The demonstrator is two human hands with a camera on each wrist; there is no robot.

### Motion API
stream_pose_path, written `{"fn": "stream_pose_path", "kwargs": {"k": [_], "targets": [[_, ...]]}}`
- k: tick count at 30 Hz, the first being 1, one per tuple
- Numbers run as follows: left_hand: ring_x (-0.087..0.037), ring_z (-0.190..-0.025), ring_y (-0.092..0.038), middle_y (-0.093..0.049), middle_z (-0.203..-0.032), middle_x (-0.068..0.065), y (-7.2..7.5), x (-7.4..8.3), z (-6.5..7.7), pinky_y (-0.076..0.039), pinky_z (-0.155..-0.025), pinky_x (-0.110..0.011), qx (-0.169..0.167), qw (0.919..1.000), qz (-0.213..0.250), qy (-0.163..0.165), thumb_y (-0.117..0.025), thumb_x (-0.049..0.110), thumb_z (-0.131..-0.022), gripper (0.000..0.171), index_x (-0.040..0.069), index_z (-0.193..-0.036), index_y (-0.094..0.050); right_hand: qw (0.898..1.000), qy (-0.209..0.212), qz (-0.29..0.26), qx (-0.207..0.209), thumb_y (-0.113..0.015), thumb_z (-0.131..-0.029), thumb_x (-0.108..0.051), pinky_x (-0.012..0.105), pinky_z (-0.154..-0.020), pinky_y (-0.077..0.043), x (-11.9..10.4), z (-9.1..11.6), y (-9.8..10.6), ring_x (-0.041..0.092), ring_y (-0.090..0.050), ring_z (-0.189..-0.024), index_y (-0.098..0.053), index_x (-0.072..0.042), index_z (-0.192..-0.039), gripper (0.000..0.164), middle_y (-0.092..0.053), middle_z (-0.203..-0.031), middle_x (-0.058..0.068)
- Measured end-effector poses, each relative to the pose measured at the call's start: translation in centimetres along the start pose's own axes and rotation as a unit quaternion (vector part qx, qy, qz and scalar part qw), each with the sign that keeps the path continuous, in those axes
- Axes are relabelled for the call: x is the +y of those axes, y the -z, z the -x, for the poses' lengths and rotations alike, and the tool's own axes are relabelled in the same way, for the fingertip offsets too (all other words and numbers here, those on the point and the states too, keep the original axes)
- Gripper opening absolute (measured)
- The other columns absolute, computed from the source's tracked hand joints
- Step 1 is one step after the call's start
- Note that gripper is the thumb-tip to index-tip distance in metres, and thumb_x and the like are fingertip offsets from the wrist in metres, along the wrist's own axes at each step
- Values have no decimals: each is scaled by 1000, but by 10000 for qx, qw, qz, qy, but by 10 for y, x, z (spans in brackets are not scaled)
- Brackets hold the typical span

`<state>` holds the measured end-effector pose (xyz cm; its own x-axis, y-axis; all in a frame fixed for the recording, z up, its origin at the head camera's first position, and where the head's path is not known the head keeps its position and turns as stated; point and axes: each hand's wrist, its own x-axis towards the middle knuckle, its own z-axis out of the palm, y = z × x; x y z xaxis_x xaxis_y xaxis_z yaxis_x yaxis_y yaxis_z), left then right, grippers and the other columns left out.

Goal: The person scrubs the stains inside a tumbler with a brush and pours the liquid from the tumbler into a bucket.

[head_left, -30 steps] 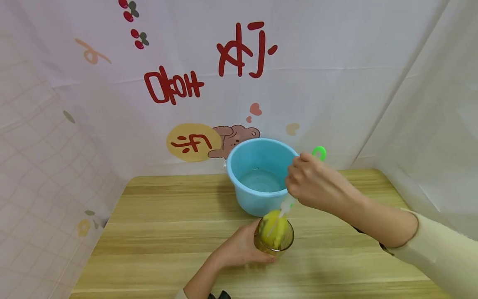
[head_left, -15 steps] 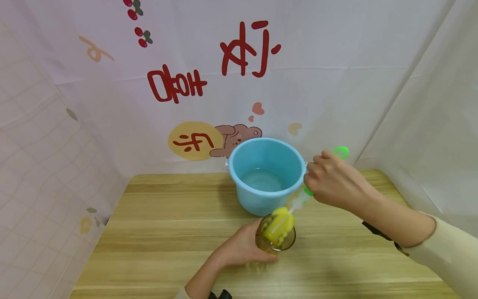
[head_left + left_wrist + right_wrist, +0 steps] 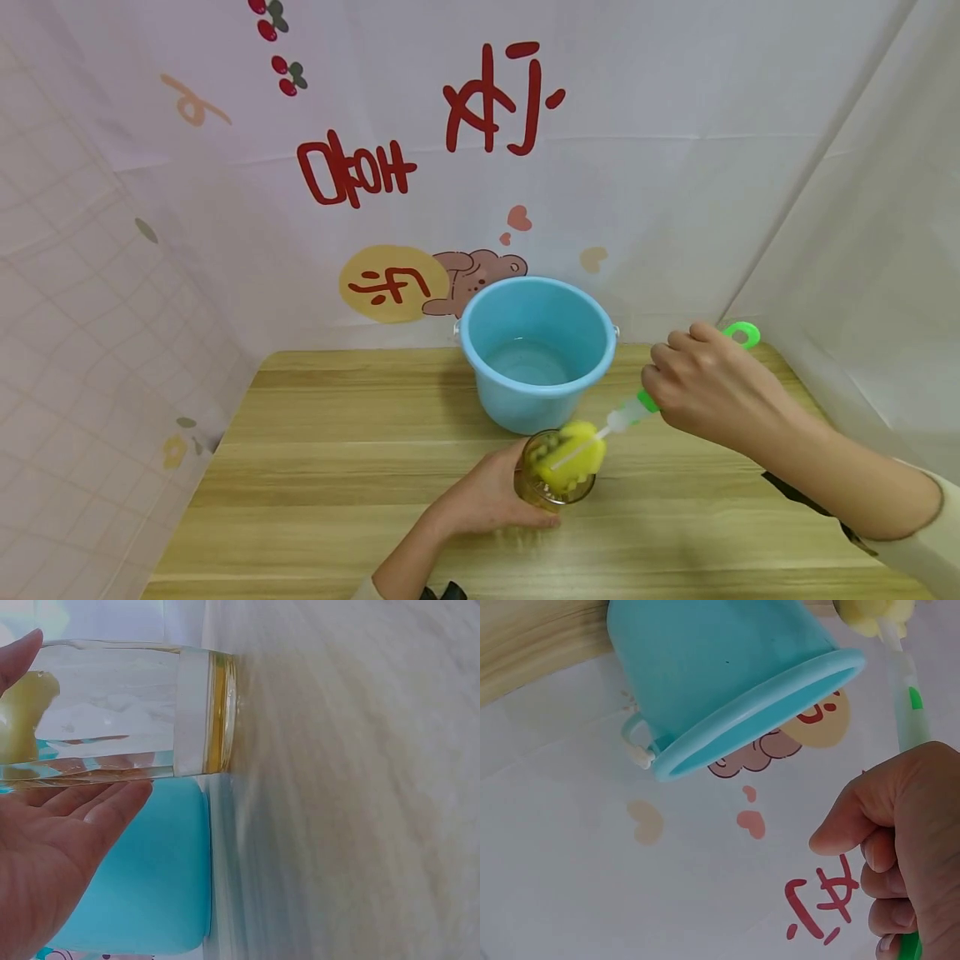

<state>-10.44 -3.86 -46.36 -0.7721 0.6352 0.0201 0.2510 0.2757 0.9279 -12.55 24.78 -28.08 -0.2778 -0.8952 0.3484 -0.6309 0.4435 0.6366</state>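
Note:
My left hand (image 3: pixel 491 492) grips a clear amber-tinted glass (image 3: pixel 120 712) from its left side; in the left wrist view the glass base stands on the table. My right hand (image 3: pixel 712 383) is curled round the green and white handle of a sponge bottle brush (image 3: pixel 628 412). The brush slants down to the left. Its yellow sponge head (image 3: pixel 573 454) sits in the mouth of the glass, with the upper part sticking out over the rim. In the left wrist view the end of the sponge shows through the upper part of the glass.
A light blue bucket (image 3: pixel 510 408) with some water at its bottom stands just behind the glass. Below lies the wood-grain table (image 3: pixel 337 467). A white printed cloth (image 3: pixel 675 167) hangs behind and at both sides.
My right hand has moved right and slightly down, tilting the brush further over. The sponge head has risen partly out of the glass. The left hand and glass have hardly moved.

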Motion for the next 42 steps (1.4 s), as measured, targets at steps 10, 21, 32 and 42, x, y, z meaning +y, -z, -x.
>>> {"fn": "stream_pose_path", "kwargs": {"k": [10, 21, 32, 42], "targets": [[-4, -131, -52, -57, -140, 17, 0, 0, 0, -41, -114, -32, 20, 10000, -13, 82, -96, 32, -76, 90, 34, -152, -46, 9996, 186, 192, 19, -21, -88, 19, 27, -54, -19, -4, -1, 20, 15, -17, -55, -19, -8, -64, 36, -21, -60, 4], [-4, -126, -55, -60, -136, 18, 0, 1, 0, -43, -112, -30, 38, 9999, 36, 94, -97, 31, -75, 88, 36, -148, -48, 9938, 635, 852, -312, -28, -80, 21, 27, -57, -21, -9, -28, 40, 17, -22, -55, -19, -2, -66, 29, -26, -60, 8], [-5, -127, -55, -59, -137, 17, 0, 1, -1, -42, -114, -31, 24, 9999, 161, -4, -97, 28, -76, 92, 37, -151, -46, 9931, 602, 934, -378, -65, -65, 13, 28, -58, -21, -5, -47, 37, 15, -22, -56, -21, -5, -65, 48, -23, -61, 5], [-5, -127, -55, -60, -135, 16, -2, 0, -1, -42, -113, -32, 41, 10000, 22, 7, -97, 27, -76, 89, 35, -150, -47, 9960, 317, 662, -506, -67, -65, 15, 29, -58, -23, 7, -38, 22, 15, -21, -57, -22, -10, -64, 52, -21, -60, 2]]}}
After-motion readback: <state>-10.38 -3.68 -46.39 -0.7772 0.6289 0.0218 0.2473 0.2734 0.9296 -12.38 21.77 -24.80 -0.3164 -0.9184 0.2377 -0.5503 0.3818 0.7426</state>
